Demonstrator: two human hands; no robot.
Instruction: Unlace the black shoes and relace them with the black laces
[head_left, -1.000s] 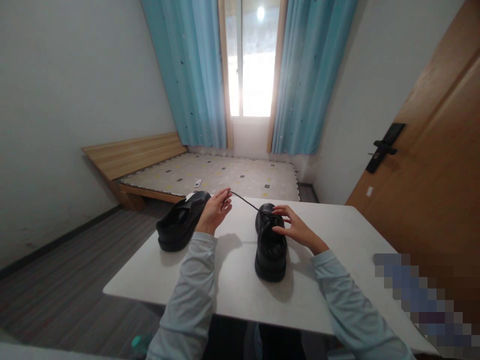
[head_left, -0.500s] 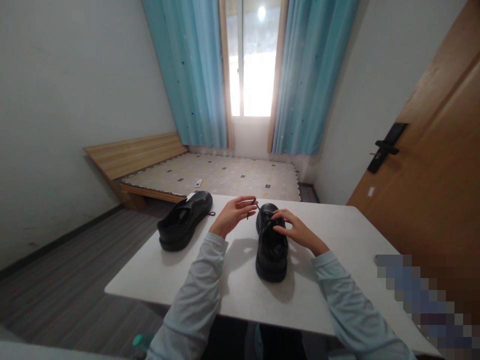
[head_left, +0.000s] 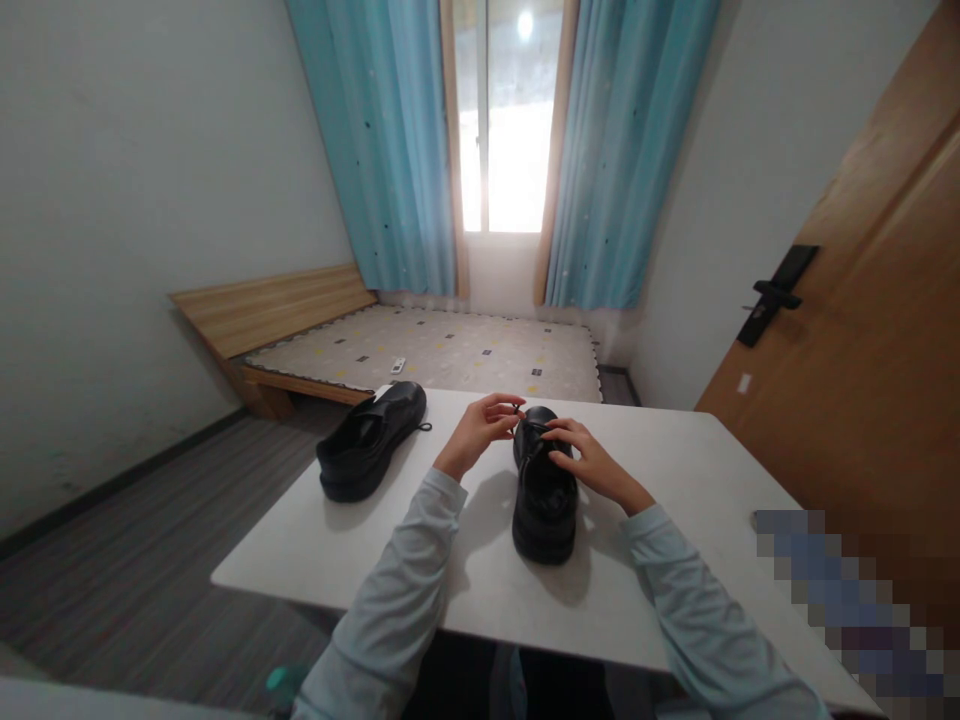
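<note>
On the white table [head_left: 615,610], one black lace-up shoe [head_left: 544,528] points away. The right hand [head_left: 589,462] touches its lacing, thumb and fingers parted, grip unclear. The left hand [head_left: 480,432], farther out a second ago, now pinches a black shoelace [head_left: 517,408] beside the toe. A second black shoe [head_left: 367,455] stands left.
</note>
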